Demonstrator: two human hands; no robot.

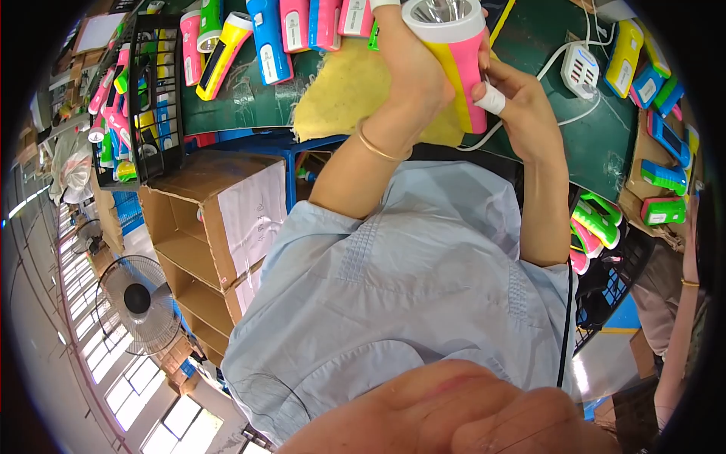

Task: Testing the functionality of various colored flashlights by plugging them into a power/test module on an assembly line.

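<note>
Both my hands hold one pink and yellow flashlight (pixel 463 57) with a white head and a shiny reflector, lifted over the dark green worktable (pixel 605 144). My left hand (pixel 412 76), a thin bangle on its wrist, wraps around the body just below the head. My right hand (pixel 525 110) grips the lower end from the other side, and one of its fingers wears white tape. Under the hands, a worn yellow pad (pixel 340 94) lies on the table.
Several coloured flashlights (pixel 268 34) lie along the table's far side, with more at the right (pixel 665 178). A white power strip (pixel 580 69) sits nearby. A black wire rack (pixel 132 98), open cardboard boxes (pixel 219 219) and a fan (pixel 140 299) stand left. Another person's arm (pixel 681 310) is at right.
</note>
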